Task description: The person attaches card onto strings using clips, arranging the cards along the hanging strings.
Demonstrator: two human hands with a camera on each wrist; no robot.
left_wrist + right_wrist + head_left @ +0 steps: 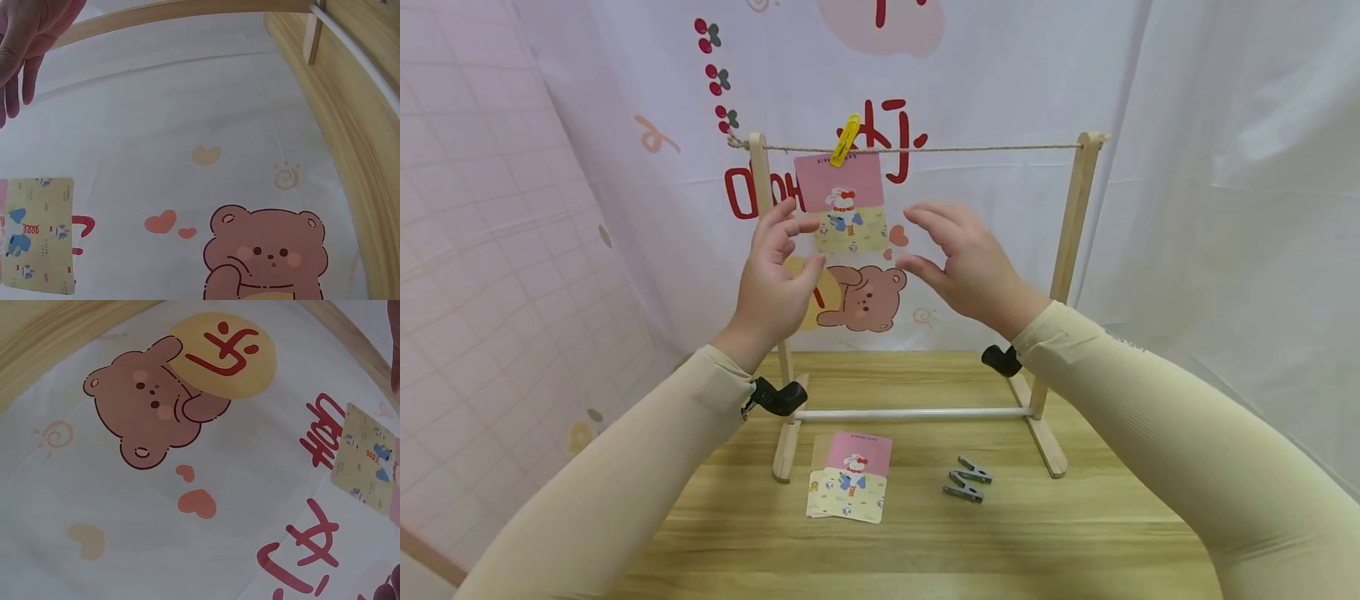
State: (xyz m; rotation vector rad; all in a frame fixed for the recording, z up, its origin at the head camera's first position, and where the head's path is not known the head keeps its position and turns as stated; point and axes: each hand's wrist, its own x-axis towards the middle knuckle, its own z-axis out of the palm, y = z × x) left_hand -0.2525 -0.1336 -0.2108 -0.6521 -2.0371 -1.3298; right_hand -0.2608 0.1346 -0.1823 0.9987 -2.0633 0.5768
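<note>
A pink and yellow card (850, 204) with a cartoon rabbit hangs from a twine line (970, 149), held by a yellow clothespin (846, 140). Left of the card, my left hand (778, 271) is raised with its fingers parted and relaxed, holding nothing. On the other side my right hand (962, 258) is up too, its thumb and fingers spread apart with nothing between them. Both hands look apart from the card. The left wrist view shows part of the left hand (31, 50) above the card's yellow end (47, 237).
A wooden frame (1070, 225) carries the line, with a white rod (913, 413) low across it. On the wooden table (917, 558) lie a small stack of cards (853, 479) and grey clothespins (964, 490). A printed white cloth (1000, 75) hangs behind.
</note>
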